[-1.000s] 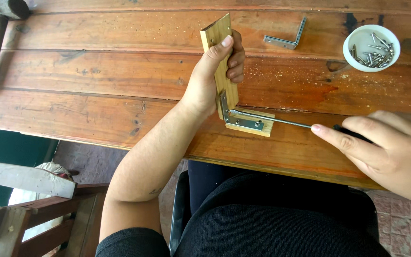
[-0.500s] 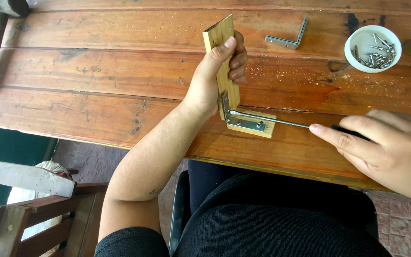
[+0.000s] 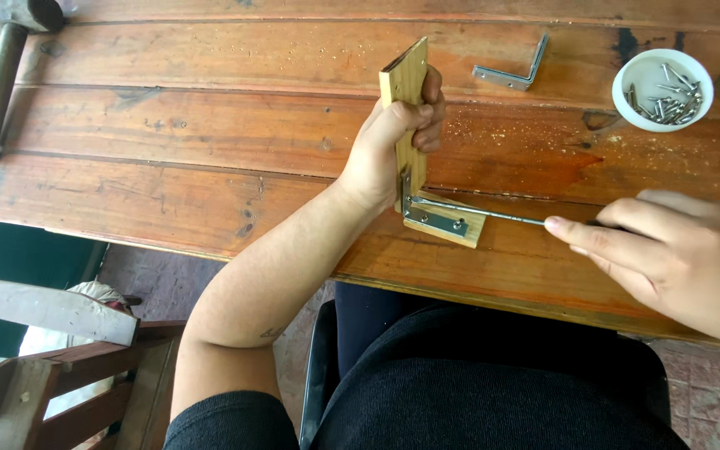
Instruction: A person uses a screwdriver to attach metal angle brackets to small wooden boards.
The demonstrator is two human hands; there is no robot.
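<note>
Wooden upright block [image 3: 407, 100] stays clamped in left hand [image 3: 389, 150], barely shifted; right hand [image 3: 668, 250] still pinches screwdriver [image 3: 493, 213], forefinger extended along shaft (tip at bracket [image 3: 437, 218] just below left grip).

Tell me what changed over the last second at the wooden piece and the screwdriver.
Almost nothing. The left hand keeps its grip on the upright wooden piece, and the right hand still holds the screwdriver to the metal bracket. The spare bracket, bowl of screws and hammer stayed put.
</note>
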